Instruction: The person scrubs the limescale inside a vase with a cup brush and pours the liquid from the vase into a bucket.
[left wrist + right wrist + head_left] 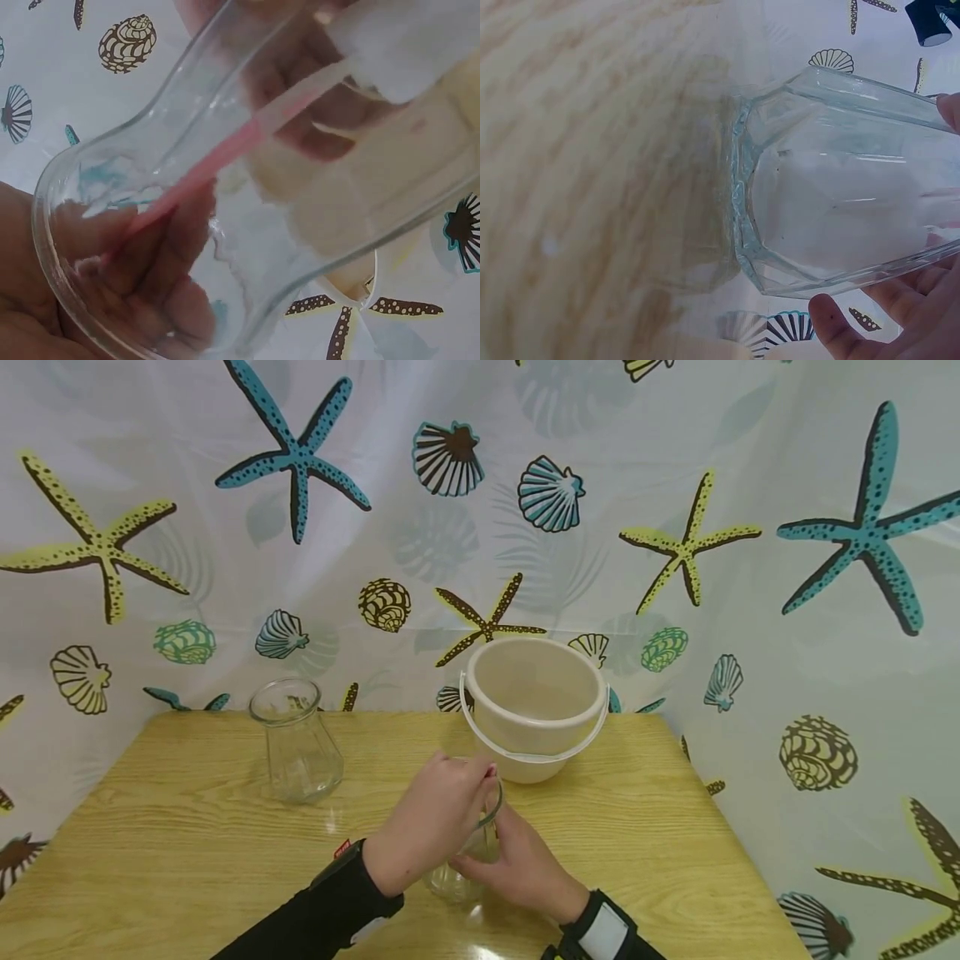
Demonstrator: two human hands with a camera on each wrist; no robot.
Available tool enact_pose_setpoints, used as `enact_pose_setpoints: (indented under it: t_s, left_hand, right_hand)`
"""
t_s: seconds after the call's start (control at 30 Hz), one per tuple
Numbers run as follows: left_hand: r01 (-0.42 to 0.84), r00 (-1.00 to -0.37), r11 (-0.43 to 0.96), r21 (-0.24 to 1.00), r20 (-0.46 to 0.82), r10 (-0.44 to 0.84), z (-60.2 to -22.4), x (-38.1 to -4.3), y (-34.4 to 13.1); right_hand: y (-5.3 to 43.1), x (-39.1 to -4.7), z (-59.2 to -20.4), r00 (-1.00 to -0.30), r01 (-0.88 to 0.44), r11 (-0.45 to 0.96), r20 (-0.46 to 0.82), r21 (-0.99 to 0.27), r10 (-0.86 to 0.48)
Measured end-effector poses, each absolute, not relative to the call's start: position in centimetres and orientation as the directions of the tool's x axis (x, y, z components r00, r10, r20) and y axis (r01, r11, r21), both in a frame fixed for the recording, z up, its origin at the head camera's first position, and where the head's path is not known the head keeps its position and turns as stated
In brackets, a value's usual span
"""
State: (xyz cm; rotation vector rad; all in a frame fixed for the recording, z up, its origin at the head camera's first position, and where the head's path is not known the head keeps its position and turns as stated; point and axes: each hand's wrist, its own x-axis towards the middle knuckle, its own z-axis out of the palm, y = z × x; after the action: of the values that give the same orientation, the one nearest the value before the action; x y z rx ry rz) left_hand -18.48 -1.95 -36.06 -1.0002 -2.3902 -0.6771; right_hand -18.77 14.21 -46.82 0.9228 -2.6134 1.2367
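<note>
A clear glass vase (452, 885) with faceted sides stands tilted at the front of the table. My right hand (525, 868) grips its side, thumb at the front and fingers around the back. At the mouth, my left hand (435, 818) holds a bottle brush by its thin pink handle (217, 159), fingers reaching inside the rim. Through the glass, the left wrist view shows the brush's white, soft-looking head (412, 52) deep in the vase. The vase's base (742, 195) is close over the wooden table in the right wrist view.
A second glass vase (303, 764) stands upright at the back left of the wooden table (202, 860). Just beyond my hands is a cream bucket (540, 739) with its handle hanging down in front. A patterned curtain (420, 543) hangs behind the table and along its sides.
</note>
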Motion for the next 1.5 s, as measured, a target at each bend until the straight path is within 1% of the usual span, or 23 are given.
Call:
enact_pose_setpoints:
  t_s: [0.17,0.27,0.47,0.63,0.87,1.1,1.3,1.5]
  left_hand:
    - [0.740,-0.653,0.595,0.313,0.548,0.523,-35.9,-18.2,-1.7]
    - [0.743,-0.654,0.585,0.325,0.541,0.529,-35.9,-18.0,-1.7]
    - [0.753,-0.639,0.580,0.311,0.556,0.532,-36.1,-17.7,-2.2]
    - [0.754,-0.631,0.597,0.275,0.557,0.540,-36.0,-17.3,-2.8]
    - [0.736,-0.640,0.637,0.228,0.539,0.548,-35.6,-17.1,-3.7]
    - [0.730,-0.615,0.661,0.172,0.587,0.526,-35.9,-17.8,-4.5]
    - [0.737,-0.601,0.651,0.179,0.615,0.511,-36.4,-18.4,-4.6]
    - [0.741,-0.614,0.634,0.221,0.605,0.507,-36.6,-18.9,-3.7]
  right_hand:
    - [14.3,-18.6,-47.0,-0.817,-0.556,0.493,0.332,-0.669,-0.471]
    - [14.4,-18.6,-47.2,-0.823,-0.547,0.502,0.321,-0.669,-0.469]
    - [14.3,-18.6,-47.1,-0.821,-0.550,0.508,0.315,-0.663,-0.476]
    - [14.1,-18.6,-47.0,-0.830,-0.540,0.523,0.315,-0.659,-0.461]
    - [14.0,-18.7,-47.0,-0.833,-0.536,0.513,0.322,-0.670,-0.449]
    - [14.0,-18.7,-46.9,-0.832,-0.539,0.518,0.326,-0.664,-0.448]
    - [14.0,-18.7,-47.0,-0.830,-0.546,0.518,0.338,-0.659,-0.444]
    - [14.0,-18.8,-46.9,-0.818,-0.561,0.498,0.351,-0.662,-0.455]
